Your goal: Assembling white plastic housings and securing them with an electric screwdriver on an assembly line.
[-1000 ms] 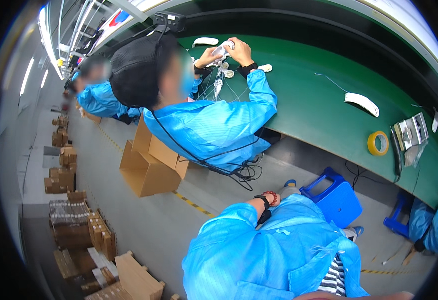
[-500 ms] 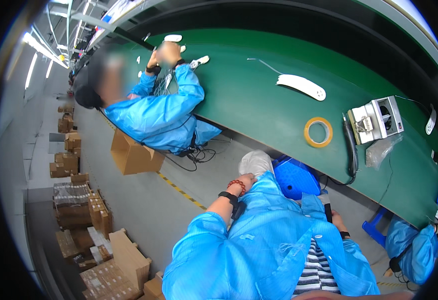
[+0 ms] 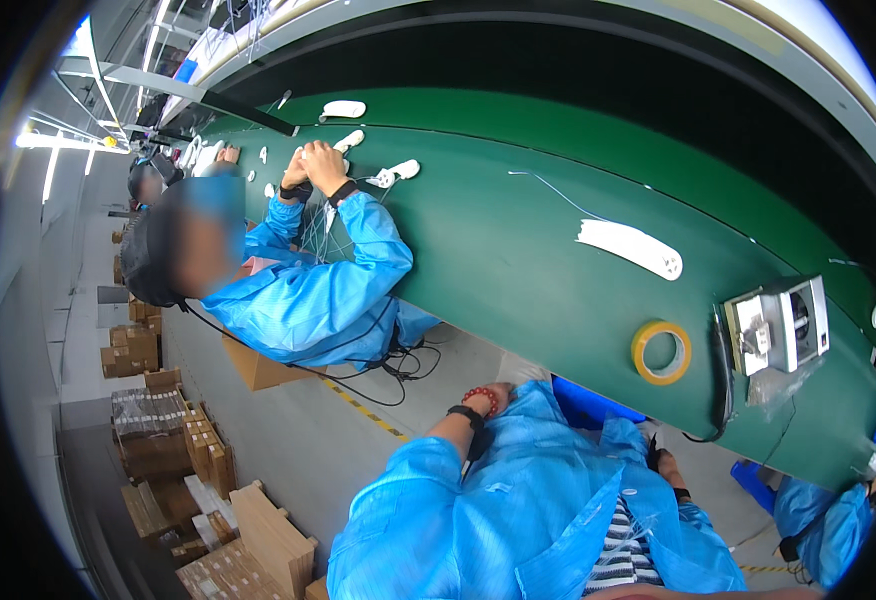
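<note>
My left hand point(image 3: 499, 396), with a red bead bracelet point(image 3: 480, 400) and a black wristband at its wrist, rests on my lap beside the blue smock point(image 3: 528, 480). Its fingers lie loosely over the knee, and I see nothing in them. My right hand point(image 3: 669, 466) hangs low at my right side, below the table edge. A dark item point(image 3: 653, 452) lies against it, too small to name, and its fingers are mostly hidden. On the green table point(image 3: 528, 310) in front are a curved white plastic part point(image 3: 630, 247) with a thin wire and a roll of yellow tape point(image 3: 661, 352).
A grey tape-dispenser-like device point(image 3: 780, 325) stands at the right, beside a black cable point(image 3: 724, 385). Left of me, a co-worker in a blue smock point(image 3: 308, 285) handles small white parts. Blue plastic point(image 3: 590, 403) sits under the table edge. Cardboard boxes point(image 3: 248, 545) stack at lower left.
My view has tilted upward, so the table and its items sit lower in the picture. My left hand stays on my lap. The co-worker's hands have shifted slightly.
</note>
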`<state>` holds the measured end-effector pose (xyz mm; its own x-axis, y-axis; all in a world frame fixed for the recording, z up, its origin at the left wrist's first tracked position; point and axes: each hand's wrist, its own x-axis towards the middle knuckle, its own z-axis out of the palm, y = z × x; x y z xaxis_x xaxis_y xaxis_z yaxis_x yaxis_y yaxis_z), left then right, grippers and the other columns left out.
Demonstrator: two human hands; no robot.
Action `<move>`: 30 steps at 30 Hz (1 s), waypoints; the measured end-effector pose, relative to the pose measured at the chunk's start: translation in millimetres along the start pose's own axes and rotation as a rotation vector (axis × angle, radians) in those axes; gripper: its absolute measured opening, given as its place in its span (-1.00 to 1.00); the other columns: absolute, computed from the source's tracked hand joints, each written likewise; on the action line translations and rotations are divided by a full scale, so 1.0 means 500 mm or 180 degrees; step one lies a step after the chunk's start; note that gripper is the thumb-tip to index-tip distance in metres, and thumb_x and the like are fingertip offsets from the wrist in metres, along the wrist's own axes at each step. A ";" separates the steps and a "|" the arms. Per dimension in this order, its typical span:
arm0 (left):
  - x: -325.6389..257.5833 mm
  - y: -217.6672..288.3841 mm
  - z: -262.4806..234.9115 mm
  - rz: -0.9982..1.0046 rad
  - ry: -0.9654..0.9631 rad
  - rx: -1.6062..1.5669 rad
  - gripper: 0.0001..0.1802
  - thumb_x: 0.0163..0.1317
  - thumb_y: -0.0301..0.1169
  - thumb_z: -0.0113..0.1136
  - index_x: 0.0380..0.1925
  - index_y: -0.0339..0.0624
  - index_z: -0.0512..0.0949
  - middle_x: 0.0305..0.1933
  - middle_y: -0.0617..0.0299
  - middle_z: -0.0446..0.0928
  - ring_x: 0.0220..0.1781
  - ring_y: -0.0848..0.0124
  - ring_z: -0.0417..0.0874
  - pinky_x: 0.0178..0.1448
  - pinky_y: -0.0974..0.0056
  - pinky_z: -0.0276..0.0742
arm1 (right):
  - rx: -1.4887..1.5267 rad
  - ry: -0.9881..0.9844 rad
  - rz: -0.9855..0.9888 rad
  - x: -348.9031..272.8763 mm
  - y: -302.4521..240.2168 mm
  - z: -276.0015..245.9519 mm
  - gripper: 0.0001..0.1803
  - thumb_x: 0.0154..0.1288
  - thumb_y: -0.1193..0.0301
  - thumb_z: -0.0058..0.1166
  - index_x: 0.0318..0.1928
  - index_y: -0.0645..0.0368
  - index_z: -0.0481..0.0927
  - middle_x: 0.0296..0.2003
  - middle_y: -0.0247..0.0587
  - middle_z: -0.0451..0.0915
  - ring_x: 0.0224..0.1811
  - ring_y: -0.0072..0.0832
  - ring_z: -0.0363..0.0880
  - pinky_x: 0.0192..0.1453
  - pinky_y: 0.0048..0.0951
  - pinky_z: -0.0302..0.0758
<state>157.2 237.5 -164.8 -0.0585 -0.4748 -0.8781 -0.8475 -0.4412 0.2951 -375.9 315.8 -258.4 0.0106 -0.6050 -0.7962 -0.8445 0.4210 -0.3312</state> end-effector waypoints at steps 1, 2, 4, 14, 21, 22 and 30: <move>-0.018 -0.005 -0.006 0.0072 -0.0200 -0.0090 -0.56 0.38 -0.11 -0.02 0.05 -0.20 0.53 0.12 -0.14 0.55 0.22 -0.05 0.52 0.30 0.04 0.41 | -0.0410 -0.0276 -0.0003 0.012 -0.007 0.005 -0.66 0.30 0.19 0.04 -0.11 0.20 0.62 -0.19 0.16 0.66 -0.05 0.06 0.63 0.05 -0.04 0.54; -0.040 -0.009 -0.013 0.0163 -0.0292 0.0020 -0.59 0.36 -0.17 -0.04 0.07 -0.15 0.54 0.10 -0.11 0.57 0.21 -0.04 0.54 0.29 0.05 0.42 | -0.0825 -0.0565 -0.0017 0.022 -0.014 0.007 -0.66 0.28 0.19 0.05 -0.17 0.21 0.65 -0.21 0.14 0.67 -0.08 0.05 0.64 0.02 -0.05 0.55; -0.045 -0.041 -0.002 0.0361 -0.0449 -0.0020 -0.59 0.31 -0.24 -0.05 0.05 -0.16 0.56 0.09 -0.11 0.58 0.17 0.01 0.57 0.26 0.08 0.45 | -0.0701 -0.0575 -0.0004 -0.002 -0.081 -0.027 -0.67 0.26 0.20 0.05 -0.22 0.23 0.67 -0.22 0.14 0.67 -0.10 0.03 0.65 0.01 -0.07 0.56; -0.140 0.045 -0.084 0.1246 -0.1250 0.0165 -0.65 0.25 -0.26 0.09 -0.04 -0.22 0.58 -0.07 -0.07 0.63 0.00 0.05 0.63 0.08 0.09 0.49 | -0.0550 -0.1764 -0.0050 -0.210 -0.431 -0.334 -0.23 0.16 -0.08 0.11 0.27 0.15 0.44 0.29 0.19 0.37 0.39 0.00 0.26 0.46 -0.12 0.15; 0.065 -0.004 -0.030 0.1972 -0.0358 -0.0013 -0.70 0.30 -0.22 0.08 -0.27 -0.27 0.55 -0.28 -0.09 0.59 -0.22 0.05 0.63 -0.11 0.05 0.50 | -0.0113 -0.1692 -0.0135 -0.043 -0.256 -0.215 -0.38 0.13 0.24 0.19 0.19 0.28 0.47 0.22 0.23 0.44 0.32 -0.05 0.38 0.33 -0.16 0.33; 0.076 0.018 -0.047 0.1768 -0.0516 0.0244 -0.68 0.31 -0.20 0.08 -0.28 -0.29 0.55 -0.27 -0.10 0.59 -0.20 0.06 0.64 -0.10 0.05 0.50 | 0.0204 -0.1281 -0.0809 -0.049 -0.311 -0.213 -0.30 0.15 0.16 0.18 0.27 0.24 0.40 0.27 0.20 0.39 0.35 -0.06 0.33 0.38 -0.16 0.27; 0.261 0.097 0.066 0.2155 0.1105 0.0630 -0.57 0.28 -0.10 0.11 -0.09 -0.23 0.63 -0.11 -0.15 0.63 -0.11 0.01 0.67 -0.03 0.04 0.57 | 0.0508 0.0782 -0.2493 0.114 -0.371 -0.021 -0.32 0.16 0.17 0.18 0.25 0.23 0.41 0.24 0.14 0.43 0.30 0.00 0.36 0.35 -0.09 0.29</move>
<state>90.9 179.2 -277.4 -0.4553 -0.8171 -0.3537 -0.7664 0.1576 0.6227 -224.5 196.0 -237.2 0.4303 -0.8848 -0.1789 -0.5553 -0.1032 -0.8252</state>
